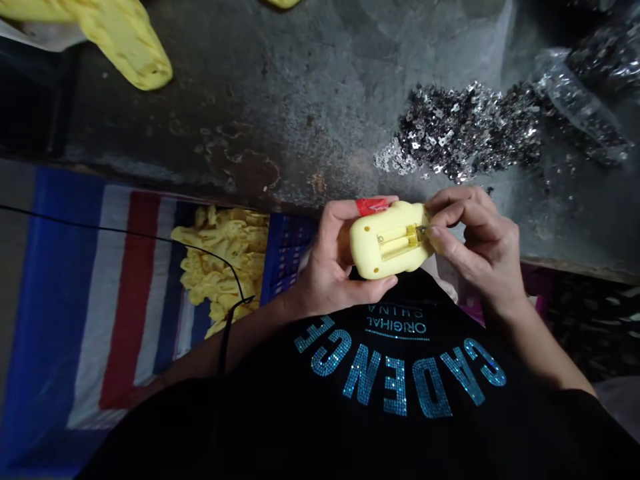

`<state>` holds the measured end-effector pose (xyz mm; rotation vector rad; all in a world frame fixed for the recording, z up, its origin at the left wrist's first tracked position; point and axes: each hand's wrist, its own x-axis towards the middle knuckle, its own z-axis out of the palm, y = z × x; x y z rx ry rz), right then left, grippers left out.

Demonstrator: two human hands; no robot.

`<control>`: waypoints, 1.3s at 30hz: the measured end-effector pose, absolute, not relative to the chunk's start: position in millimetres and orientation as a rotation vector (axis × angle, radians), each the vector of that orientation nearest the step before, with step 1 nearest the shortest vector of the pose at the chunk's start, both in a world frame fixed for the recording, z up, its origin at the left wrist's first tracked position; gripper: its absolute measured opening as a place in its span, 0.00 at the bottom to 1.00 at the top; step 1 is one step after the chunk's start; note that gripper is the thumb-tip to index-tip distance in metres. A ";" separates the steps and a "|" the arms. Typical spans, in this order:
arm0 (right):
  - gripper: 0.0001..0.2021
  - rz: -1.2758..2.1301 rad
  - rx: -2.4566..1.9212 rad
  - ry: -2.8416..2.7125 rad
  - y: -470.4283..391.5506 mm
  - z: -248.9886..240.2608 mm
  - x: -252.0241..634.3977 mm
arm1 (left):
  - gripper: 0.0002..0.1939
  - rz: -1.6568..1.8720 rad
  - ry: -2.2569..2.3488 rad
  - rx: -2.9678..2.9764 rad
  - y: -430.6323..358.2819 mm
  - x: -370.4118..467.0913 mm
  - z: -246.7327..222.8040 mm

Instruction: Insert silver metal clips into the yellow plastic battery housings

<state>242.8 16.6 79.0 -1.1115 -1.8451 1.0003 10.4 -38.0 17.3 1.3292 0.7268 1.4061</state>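
Note:
My left hand (333,267) is closed around a yellow plastic toy body (364,252), with red tape (371,206) wrapped on one finger. The toy's open battery compartment (397,243) faces up toward me. At its right end, my right hand (475,237) pinches a small metal contact piece (421,230) against the compartment's edge. The fingertips partly hide that piece. Just beyond my right hand, a heap of small shiny metal contact pieces (465,133) lies on the dark worktable (300,100).
Left of my body, yellow plastic parts (225,260) lie in a striped-lined container beside a blue basket (287,253). More yellow parts (133,43) rest at the table's upper left. A clear plastic bag (580,100) lies right of the metal heap. A black cord (125,235) crosses on the left.

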 end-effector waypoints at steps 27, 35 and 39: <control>0.14 1.079 -0.944 -2.189 53.6 107.2 254.7 | 0.46 1.310 0.825 1.583 -36.6 4.7 28.1; 0.10 1.089 -0.994 -2.134 50.1 107.5 254.4 | 0.48 1.318 0.872 1.576 -37.5 6.1 25.1; 0.11 1.082 -0.983 -2.148 50.7 105.0 254.6 | 0.45 1.333 0.870 1.562 -39.8 8.2 26.8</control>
